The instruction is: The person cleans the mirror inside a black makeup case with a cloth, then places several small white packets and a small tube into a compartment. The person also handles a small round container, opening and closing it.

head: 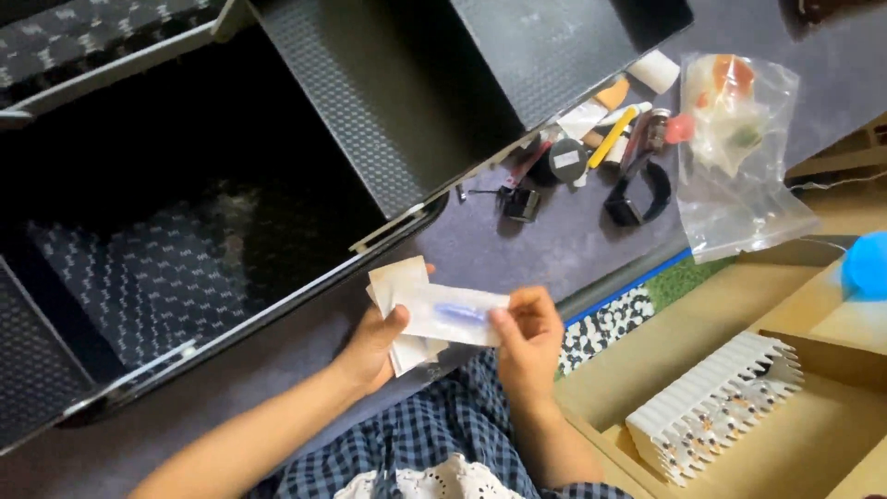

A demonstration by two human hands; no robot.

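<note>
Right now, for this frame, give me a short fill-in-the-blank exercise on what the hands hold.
1. The left hand and right hand together hold a flat sealed ____.
2. The small item inside the packet is coloured ____.
3. The clear plastic bag lies to the person's ____.

Missing words: packet; blue; right

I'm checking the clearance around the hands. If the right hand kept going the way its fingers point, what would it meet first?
The right hand points up and left along the flat sealed packet in its grip. Past that, it would probably meet the left hand holding the packet's other end; depth is unclear.
</note>
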